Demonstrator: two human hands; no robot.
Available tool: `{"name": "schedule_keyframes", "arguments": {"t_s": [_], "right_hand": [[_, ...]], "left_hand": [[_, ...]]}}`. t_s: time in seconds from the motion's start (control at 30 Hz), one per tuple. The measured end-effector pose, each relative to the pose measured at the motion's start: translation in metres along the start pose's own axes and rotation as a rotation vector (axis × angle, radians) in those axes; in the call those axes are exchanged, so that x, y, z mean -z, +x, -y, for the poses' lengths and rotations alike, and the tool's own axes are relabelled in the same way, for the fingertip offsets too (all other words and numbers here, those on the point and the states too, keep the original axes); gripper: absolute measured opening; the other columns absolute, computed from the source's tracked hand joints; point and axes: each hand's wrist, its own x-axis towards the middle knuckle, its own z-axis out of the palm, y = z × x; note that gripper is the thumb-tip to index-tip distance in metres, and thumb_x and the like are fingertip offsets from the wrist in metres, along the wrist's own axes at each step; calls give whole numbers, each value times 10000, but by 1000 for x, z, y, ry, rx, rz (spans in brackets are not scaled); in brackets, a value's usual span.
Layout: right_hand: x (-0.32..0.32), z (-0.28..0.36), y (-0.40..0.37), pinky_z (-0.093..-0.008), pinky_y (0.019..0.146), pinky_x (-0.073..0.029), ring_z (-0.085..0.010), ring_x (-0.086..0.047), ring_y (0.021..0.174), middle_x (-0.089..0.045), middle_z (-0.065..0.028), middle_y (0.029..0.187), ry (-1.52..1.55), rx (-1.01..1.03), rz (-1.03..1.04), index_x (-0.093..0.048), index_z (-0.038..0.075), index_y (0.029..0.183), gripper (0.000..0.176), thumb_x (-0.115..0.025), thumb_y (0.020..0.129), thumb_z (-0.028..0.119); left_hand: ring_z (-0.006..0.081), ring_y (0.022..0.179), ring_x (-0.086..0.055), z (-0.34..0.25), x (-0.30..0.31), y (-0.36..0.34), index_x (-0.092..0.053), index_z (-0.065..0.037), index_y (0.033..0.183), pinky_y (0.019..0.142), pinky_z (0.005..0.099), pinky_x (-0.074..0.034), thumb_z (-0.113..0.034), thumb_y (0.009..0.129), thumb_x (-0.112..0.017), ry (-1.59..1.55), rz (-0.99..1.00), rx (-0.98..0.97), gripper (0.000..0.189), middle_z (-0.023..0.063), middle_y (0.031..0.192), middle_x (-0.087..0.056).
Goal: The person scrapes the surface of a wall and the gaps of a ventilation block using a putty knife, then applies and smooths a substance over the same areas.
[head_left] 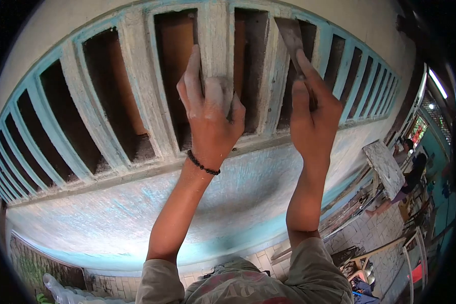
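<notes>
My left hand [213,109], dusty at the fingers and with a dark beaded bracelet [203,164] at the wrist, rests on an upright slat [216,40] of the wall grille. Its index finger points up along the slat's left side and the other fingers curl over the front. My right hand [314,104] grips a flat metal scraper [290,38], blade upward, beside another slat [277,76] to the right. The index finger stretches along the tool. Pale and light blue paint on the slats is worn and patchy.
Below the grille runs a wall [121,213] with patchy white and blue paint. At the right, a person [415,175] is near a tilted board [385,167]. Wooden frames [375,251] stand on the tiled floor [370,228]. Translucent containers [68,293] lie at bottom left.
</notes>
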Motion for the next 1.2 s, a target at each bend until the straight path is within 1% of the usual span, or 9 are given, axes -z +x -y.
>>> {"name": "schedule_keyframes", "arguments": {"t_s": [0.07, 0.3, 0.43, 0.53, 0.7, 0.8, 0.97, 1.1, 1.2], "right_hand": [[1, 0, 12, -270, 552, -404, -70, -475, 573, -545, -38, 629, 13, 29, 13, -675, 23, 1452, 449, -560, 1021, 69], [11, -11, 10, -300, 531, -416, -94, -488, 539, -528, -58, 598, -45, 79, 14, -687, 29, 1435, 423, -585, 1031, 99], [6, -12, 15, -317, 556, -465, -125, -521, 544, -574, -71, 623, -67, 58, -2, -681, 31, 1441, 414, -591, 1048, 123], [5, -28, 14, -325, 583, -480, -124, -538, 573, -610, -72, 664, -61, 86, -71, -680, 36, 1446, 418, -598, 1049, 136], [19, -41, 23, -283, 585, -437, -82, -524, 608, -618, -44, 681, -102, -55, -191, -703, 89, 1446, 420, -629, 1042, 177], [49, -53, 32, -264, 575, -406, -59, -490, 609, -596, -17, 660, -85, -48, -70, -709, 104, 1443, 419, -637, 1038, 189], [78, -82, 48, -272, 550, -402, -56, -464, 588, -594, -10, 627, -200, 120, 26, -738, 121, 1410, 410, -689, 1009, 194], [75, -87, 47, -248, 539, -310, -24, -386, 576, -582, 42, 647, -307, 251, 47, -743, 137, 1406, 379, -692, 1039, 218], [81, -93, 55, -247, 533, -322, -21, -397, 567, -604, 38, 656, -289, 314, 73, -763, 134, 1376, 357, -703, 1029, 191]], "left_hand": [[523, 1332, -453, -3, 0, 2, -622, 21, 1042, 1071, 579, -448, 61, 727, -716, -36, 0, 26, 332, 339, 1637, -351], [525, 1326, -458, 2, -4, -1, -589, 61, 1090, 1071, 579, -440, 42, 733, -691, -25, -31, -14, 372, 332, 1635, -362], [520, 1319, -469, 1, -5, -1, -596, 50, 1117, 1083, 579, -425, 39, 724, -699, -26, -30, -2, 406, 330, 1634, -368], [495, 1369, -492, 3, -2, -3, -575, 61, 1261, 1064, 553, -481, -73, 825, -754, 59, -2, -28, 490, 307, 1611, -414], [495, 1364, -494, 1, -1, -3, -580, 56, 1250, 1073, 548, -479, -74, 820, -753, 63, 5, -19, 482, 303, 1609, -416], [506, 1348, -475, 1, -2, -1, -600, 35, 1181, 1081, 567, -447, -4, 757, -741, 23, -10, -14, 449, 306, 1627, -390], [505, 1348, -466, -2, -5, -1, -608, 27, 1154, 1064, 574, -452, 26, 731, -740, -6, -25, 17, 443, 301, 1630, -386], [508, 1380, -519, -2, -3, -1, -569, 54, 1130, 1081, 546, -497, -77, 821, -744, 102, -12, -8, 379, 311, 1590, -430], [501, 1375, -456, -3, -4, -3, -610, 18, 1125, 1090, 562, -442, 21, 765, -737, -25, -9, 49, 382, 308, 1643, -374]]}}
